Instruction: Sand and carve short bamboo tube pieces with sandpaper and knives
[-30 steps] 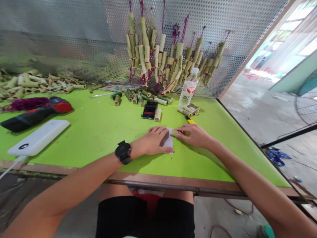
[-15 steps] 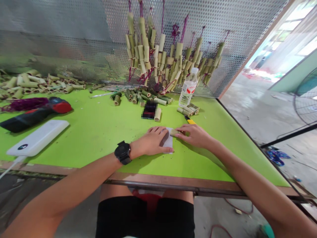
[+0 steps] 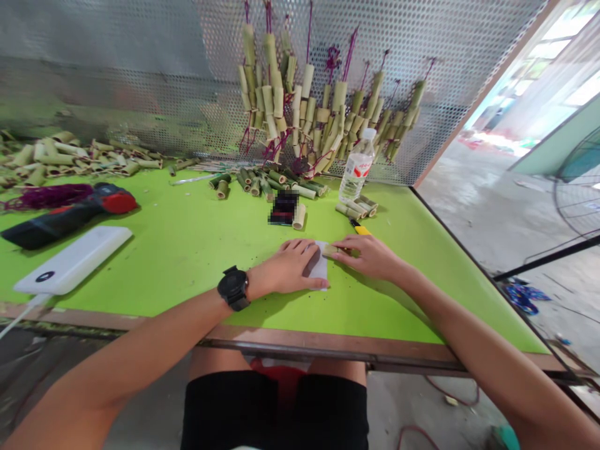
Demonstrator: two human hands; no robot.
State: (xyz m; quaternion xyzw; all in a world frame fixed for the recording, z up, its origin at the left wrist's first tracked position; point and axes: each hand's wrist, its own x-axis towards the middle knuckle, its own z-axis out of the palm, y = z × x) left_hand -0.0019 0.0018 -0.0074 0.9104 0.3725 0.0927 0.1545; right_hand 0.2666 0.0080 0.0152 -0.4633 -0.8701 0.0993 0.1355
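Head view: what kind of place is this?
Probably a small craft workshop: bamboo pieces on purple cords hang against a perforated metal panel, more cut bamboo is heaped on the green work table, and a bare, hard floor shows beyond.

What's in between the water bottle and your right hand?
In the head view, some short bamboo pieces lie by the water bottle. Then a yellow-and-black tool lies nearer the right hand.
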